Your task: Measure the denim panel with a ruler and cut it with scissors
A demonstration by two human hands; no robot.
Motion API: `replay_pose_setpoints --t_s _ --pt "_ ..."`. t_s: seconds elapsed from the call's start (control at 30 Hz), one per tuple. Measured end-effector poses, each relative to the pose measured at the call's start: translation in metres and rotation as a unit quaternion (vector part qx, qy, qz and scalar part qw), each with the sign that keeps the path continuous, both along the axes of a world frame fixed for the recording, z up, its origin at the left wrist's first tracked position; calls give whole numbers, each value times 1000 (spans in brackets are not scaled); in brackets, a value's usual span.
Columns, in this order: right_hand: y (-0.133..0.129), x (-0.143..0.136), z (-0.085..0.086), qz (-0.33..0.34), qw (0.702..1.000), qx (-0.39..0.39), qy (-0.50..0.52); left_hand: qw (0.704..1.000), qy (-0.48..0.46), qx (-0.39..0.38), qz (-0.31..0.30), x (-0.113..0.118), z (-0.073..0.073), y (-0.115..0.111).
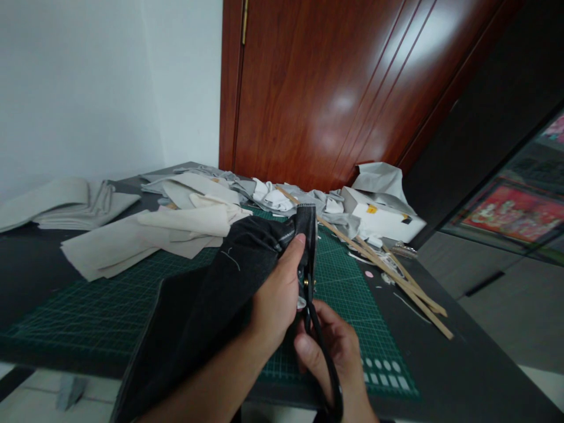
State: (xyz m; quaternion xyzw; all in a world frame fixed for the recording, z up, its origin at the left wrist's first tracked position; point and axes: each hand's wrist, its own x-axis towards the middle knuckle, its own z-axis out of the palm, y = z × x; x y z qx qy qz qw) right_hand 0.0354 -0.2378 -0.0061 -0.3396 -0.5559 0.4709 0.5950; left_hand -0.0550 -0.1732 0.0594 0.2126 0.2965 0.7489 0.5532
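A black denim garment [229, 258] with pale stitching hangs over the front of the table, its upper end raised above the mat. My left hand [282, 288] is closed on this cloth, just below a thick, folded band at its top. Black-handled scissors [324, 346] are in my right hand [332, 346], fingers wrapped round the handles. Their blades point up and away from me, against the band close to my left fingers. How far the blades are apart is hard to make out, as cloth partly hides them.
Under my hands lies a green cutting mat [352, 294] on a dark table [440, 364]. Beige cloth pieces [189, 223] lie at the left, with grey and white scraps [273, 197] behind. Wooden sticks [396, 276] and a white box [381, 211] are on the right.
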Motion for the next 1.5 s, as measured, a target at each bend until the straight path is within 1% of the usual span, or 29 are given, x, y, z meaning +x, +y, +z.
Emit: replay_pose_setpoints --t_s 0.17,0.37,0.53,0.73,0.93,1.27,1.5 --pt "0 1 -2 -3 1000 1 -7 1000 -1 1 -7 0 -1 0" --pt "-1 2 -3 2 1000 -5 -10 999 8 -7 -37 -1 -3 -2" --pt "-1 3 -5 -1 1000 -8 -6 999 38 -20 -14 -1 -2 -3" --pt "2 3 -10 -2 1000 -11 13 996 85 -8 14 0 -3 -2" --pt "2 3 -10 -14 1000 -13 14 996 89 -5 9 0 -5 -1" --pt "0 5 -15 -45 998 -29 -23 998 67 3 15 1 -5 0" --pt "1 6 -12 -53 998 -5 -17 997 76 -11 -4 1 -6 0"
